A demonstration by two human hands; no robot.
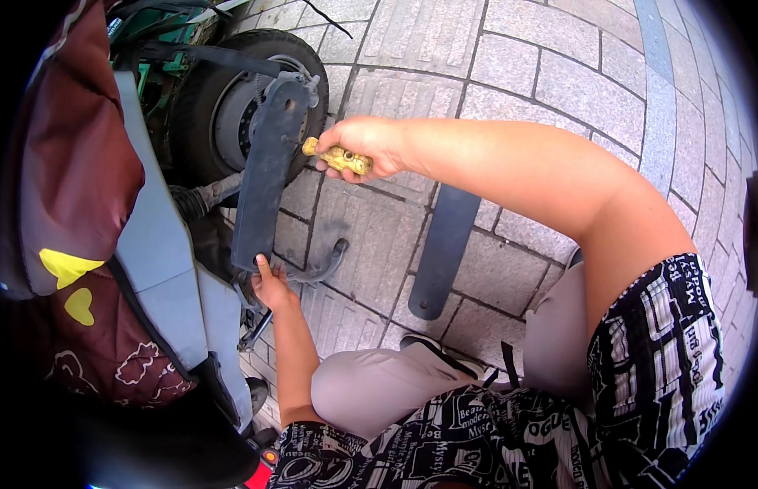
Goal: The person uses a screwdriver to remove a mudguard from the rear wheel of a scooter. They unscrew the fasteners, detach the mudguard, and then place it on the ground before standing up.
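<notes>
My right hand (356, 149) grips a yellow-handled screwdriver (337, 156), whose shaft points left to a screw spot on a long dark grey bar-shaped plate (263, 171). This plate hangs at a slant along the side of a wheel (191, 122). My left hand (270, 284) has its fingers closed at the plate's lower end, the thumb on its face. A second, similar dark plate (442, 257) lies on the pavement beneath my right arm.
A parked scooter (148, 244) with a maroon quilted cover (87, 179) and grey body fills the left side. A curved metal tube (334, 257) is beside the plate's lower end. Stone paving (550, 73) surrounds me, and my bent knees are below.
</notes>
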